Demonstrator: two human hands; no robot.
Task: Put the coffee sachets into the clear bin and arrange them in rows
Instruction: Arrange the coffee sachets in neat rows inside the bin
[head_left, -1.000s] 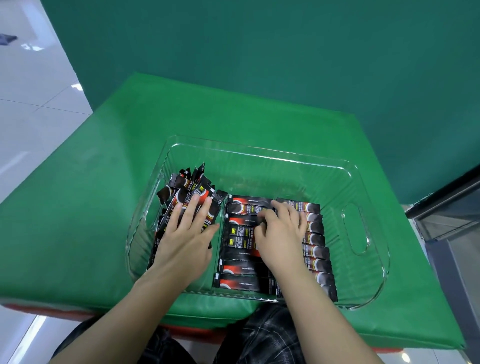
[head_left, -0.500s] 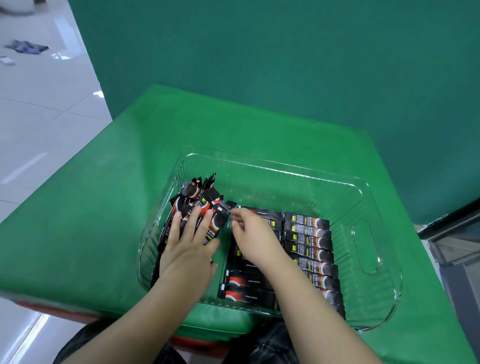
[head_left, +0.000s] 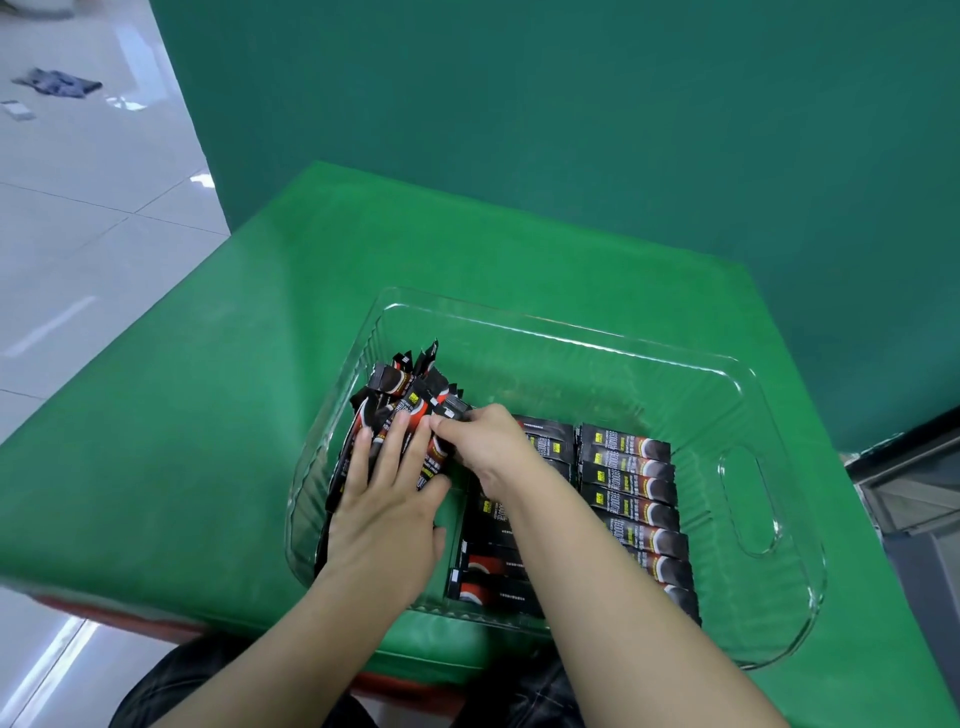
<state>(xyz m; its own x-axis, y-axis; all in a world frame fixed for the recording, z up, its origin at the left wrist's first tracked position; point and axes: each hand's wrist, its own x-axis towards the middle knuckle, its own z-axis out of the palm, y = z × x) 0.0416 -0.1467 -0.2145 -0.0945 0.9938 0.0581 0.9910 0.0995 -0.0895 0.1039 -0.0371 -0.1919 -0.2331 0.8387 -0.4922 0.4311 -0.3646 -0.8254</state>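
Green padded table (head_left: 218, 415) carries clear bin (head_left: 748, 519) at 5 o'clock. Inside bin: coffee sachets in two flat rows (head_left: 631, 499) at centre, loose sachet heap (head_left: 405, 410) at 9 o'clock. Left hand (head_left: 387, 512) presses heap, fingers straight and spread. Right hand (head_left: 485, 447) pinches end of one heap sachet (head_left: 453, 408), fingers curled.

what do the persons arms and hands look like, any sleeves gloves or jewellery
Both forearms are bare up to the bottom edge of the frame, with no sleeves in view. The left hand and right hand wear no gloves, and no rings, watch or bracelets show. Nails look short and unpainted. Dark checked trousers show at the lap below.
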